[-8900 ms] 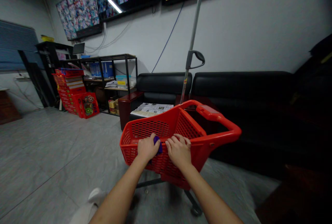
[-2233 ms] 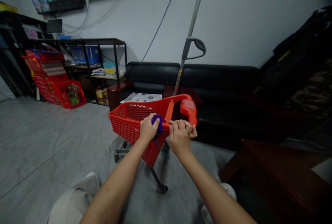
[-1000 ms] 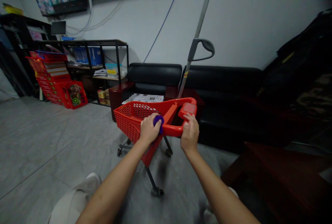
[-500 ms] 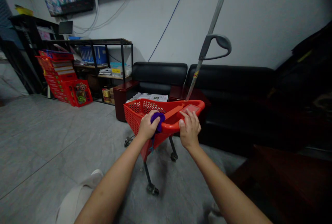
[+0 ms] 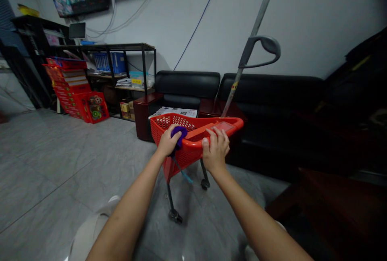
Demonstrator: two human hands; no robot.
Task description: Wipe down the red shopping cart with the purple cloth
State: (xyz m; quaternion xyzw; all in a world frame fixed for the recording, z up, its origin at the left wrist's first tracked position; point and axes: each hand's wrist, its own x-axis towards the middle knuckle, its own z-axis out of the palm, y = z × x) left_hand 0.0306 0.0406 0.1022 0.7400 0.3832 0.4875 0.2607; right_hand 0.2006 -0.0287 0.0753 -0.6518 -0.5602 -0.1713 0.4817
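Observation:
A red plastic shopping cart (image 5: pixel 189 156) with a perforated basket stands on wheeled legs in the middle of the view. My left hand (image 5: pixel 168 140) is closed on a purple cloth (image 5: pixel 179 135), pressed against the cart's near left rim. My right hand (image 5: pixel 215 150) grips the near rim farther right, its fingers lying over the top beside the flat panel (image 5: pixel 223 126). A thin blue strip (image 5: pixel 186 177) hangs below the cloth. The palm sides of both hands are hidden.
Behind the cart are a black sofa (image 5: pixel 272 96) and an armchair holding newspapers (image 5: pixel 177 111). A metal pole (image 5: pixel 256 23) with a grey handle rises there. Red boxes (image 5: pixel 71 92) and a shelf (image 5: pixel 133 46) stand left; a dark red table (image 5: pixel 341 200) is at right.
The cart has turned slightly, its basket end shifting right. Both hands have moved a little left along with the near rim and the purple cloth. The blue strip now shows more clearly.

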